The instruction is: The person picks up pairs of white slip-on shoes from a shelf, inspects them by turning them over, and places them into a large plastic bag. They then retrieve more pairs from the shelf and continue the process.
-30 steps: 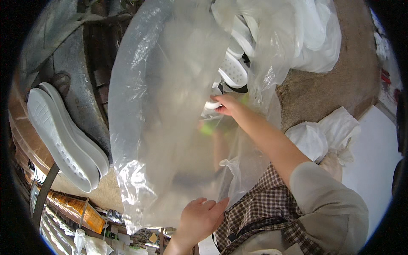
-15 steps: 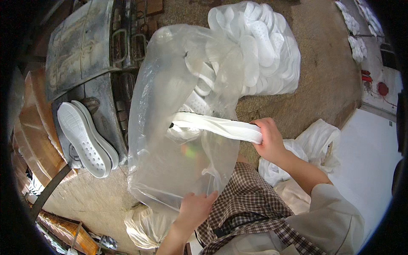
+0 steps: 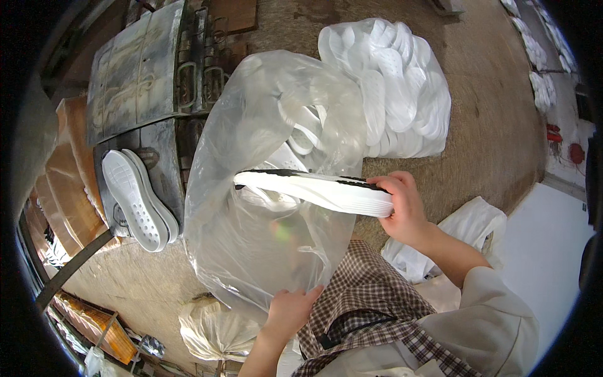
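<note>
My right hand [image 3: 407, 210] grips one end of a white shoe sole [image 3: 314, 193] with black along its upper edge. Held sideways, the sole reaches left into the mouth of a big clear plastic bag [image 3: 217, 147]. Inside that bag more white soles [image 3: 306, 135] show dimly through the film. Lower down, my left hand [image 3: 290, 313] is closed on the bag's near edge, holding the film toward me. Whether the held piece is one sole or two pressed together, I cannot tell.
On a dark metal mould at the left lies a pair of white soles [image 3: 135, 201]. Another clear bag [image 3: 402, 94] packed with white soles stands on the brown floor beyond. A crumpled white bag [image 3: 465, 229], a tied cream bag [image 3: 217, 333] and a white tabletop [image 3: 546, 251] are nearby.
The held sole has tilted, so more of its black upper edge shows, and its far end has moved a little left within the bag. The left hand keeps its hold on the bag's edge.
</note>
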A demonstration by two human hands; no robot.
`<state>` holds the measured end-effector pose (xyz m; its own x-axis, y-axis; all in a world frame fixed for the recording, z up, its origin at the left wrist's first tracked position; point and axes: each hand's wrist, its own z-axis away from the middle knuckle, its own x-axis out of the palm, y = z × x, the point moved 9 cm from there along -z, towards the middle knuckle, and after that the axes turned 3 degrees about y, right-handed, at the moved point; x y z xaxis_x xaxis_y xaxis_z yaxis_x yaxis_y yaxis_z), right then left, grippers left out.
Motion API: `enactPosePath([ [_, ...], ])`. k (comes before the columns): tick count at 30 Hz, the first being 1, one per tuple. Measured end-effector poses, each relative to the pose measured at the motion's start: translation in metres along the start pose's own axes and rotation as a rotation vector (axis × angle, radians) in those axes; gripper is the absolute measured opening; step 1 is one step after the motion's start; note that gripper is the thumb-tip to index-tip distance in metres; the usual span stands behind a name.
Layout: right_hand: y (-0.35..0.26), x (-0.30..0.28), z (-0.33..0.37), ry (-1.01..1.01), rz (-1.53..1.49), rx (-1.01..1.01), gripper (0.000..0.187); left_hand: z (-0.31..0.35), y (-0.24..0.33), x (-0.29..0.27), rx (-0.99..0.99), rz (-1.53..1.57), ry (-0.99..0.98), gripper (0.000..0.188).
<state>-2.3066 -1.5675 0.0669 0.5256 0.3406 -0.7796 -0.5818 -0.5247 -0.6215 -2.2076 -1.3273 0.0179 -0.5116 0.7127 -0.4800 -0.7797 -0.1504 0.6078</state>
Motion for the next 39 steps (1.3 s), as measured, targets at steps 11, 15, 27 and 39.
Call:
enactPosePath([
  [11, 0.02, -0.002, -0.005, -0.043, -0.065, 0.074, 0.051, -0.01, 0.002, 0.006, -0.072, 0.037, 0.034, 0.045],
  [15, 0.053, 0.02, 0.01, -0.172, -0.581, 0.601, 0.05, -0.009, -0.001, 0.01, -0.091, 0.021, 0.055, 0.045],
  [27, 0.057, 0.037, 0.019, -0.159, -0.896, 0.866, 0.047, -0.005, -0.004, 0.006, -0.072, 0.041, 0.101, 0.047],
  [39, -0.012, -0.004, -0.014, -0.075, 0.032, 0.004, 0.049, -0.005, -0.008, 0.012, -0.116, 0.031, 0.046, 0.045],
])
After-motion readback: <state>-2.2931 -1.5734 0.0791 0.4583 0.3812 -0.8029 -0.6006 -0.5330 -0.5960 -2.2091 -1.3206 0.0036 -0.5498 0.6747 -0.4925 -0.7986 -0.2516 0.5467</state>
